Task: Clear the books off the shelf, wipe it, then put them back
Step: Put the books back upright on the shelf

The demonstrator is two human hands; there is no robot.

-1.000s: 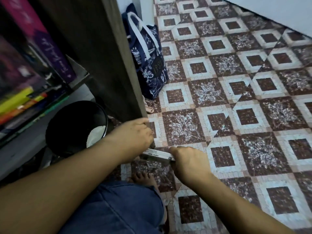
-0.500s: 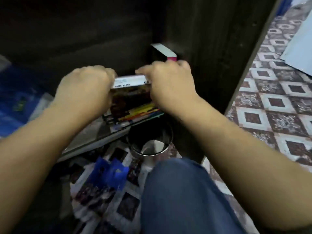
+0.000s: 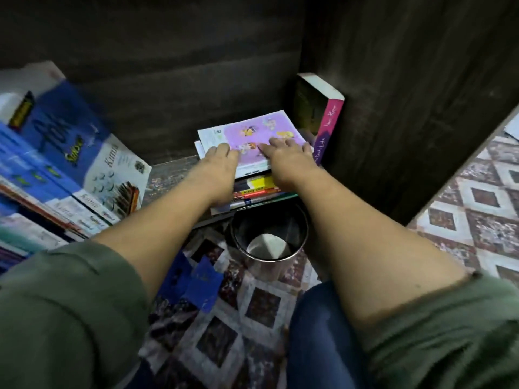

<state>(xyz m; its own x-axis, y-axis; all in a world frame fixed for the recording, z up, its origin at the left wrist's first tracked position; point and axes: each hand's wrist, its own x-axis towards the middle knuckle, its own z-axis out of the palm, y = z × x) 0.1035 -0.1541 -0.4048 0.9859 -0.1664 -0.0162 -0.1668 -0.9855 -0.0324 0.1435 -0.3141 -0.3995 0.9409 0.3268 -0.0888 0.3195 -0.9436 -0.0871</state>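
Dark shelf (image 3: 168, 172): left hand (image 3: 220, 161), right hand (image 3: 286, 155) flat (fingers straight, slightly spread) on purple-covered book (image 3: 252, 136) atop stack.

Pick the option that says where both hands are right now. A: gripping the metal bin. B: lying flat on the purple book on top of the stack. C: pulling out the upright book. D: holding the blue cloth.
B: the left hand and right hand lie with straight fingers on the purple book atop the stack.

A home room: a dark wooden bookshelf (image 3: 168, 169) holding stacked books (image 3: 252, 189), patterned floor tiles (image 3: 483, 197), and a small bin (image 3: 268, 242).
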